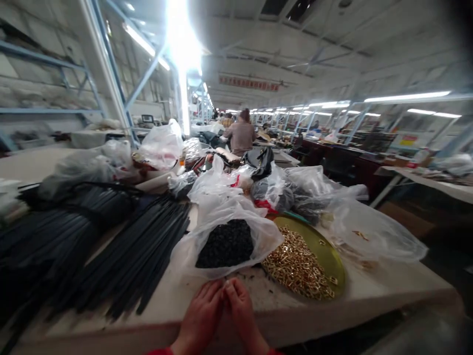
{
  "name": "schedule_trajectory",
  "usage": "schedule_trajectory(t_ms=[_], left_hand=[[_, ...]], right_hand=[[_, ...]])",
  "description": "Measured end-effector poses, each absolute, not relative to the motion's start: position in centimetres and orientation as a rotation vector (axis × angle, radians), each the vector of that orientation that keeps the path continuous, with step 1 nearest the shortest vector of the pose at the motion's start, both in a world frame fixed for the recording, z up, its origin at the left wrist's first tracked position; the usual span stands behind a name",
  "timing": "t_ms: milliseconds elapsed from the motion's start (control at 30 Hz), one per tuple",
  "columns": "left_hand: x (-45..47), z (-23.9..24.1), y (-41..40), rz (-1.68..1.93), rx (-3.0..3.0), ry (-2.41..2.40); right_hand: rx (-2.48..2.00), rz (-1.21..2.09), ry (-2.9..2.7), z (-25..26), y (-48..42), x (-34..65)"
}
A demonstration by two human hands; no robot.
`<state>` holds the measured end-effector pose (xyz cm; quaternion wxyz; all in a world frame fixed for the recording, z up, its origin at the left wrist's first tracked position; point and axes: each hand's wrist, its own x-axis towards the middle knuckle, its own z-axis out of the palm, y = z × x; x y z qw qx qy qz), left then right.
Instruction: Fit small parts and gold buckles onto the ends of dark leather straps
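Note:
My left hand (204,311) and my right hand (240,306) meet at the table's front edge, fingers curled in and fingertips close together. Whatever is pinched between them, if anything, is too small or hidden to make out. Just beyond them an opened clear plastic bag (180,256) holds a heap of small black pieces (225,242). To the right, a round yellow-green tray (328,246) carries a pile of small gold metal buckles (295,264). Long black strips (144,246) lie in a bundle left of the bag.
More dark strips (48,241) cover the table's left. Plastic bags (218,185) and a black handbag (259,160) are heaped behind. A clear bag (377,231) with a few gold pieces lies right. A person (242,133) sits farther back. The table's front edge (314,320) runs close by.

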<state>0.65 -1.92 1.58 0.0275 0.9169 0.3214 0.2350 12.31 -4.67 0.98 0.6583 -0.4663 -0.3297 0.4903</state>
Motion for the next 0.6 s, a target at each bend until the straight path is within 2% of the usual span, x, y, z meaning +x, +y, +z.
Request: schedule_trajectory(t_ms=[267,467,600], left_hand=[[1.0,2.2,-2.8,0.677,2.716,1.056],[-1.1,0.8,-0.9,0.948,2.625,1.288],[-3.9,1.0,1.7,0.699,2.548,1.585]], right_hand=[[-1.058,1.177,-0.702,0.4,-5.2,12.5],[-1.079,1.218,-0.655,0.7,-5.0,12.6],[-1.096,1.209,-0.724,0.7,-4.7,12.1]])
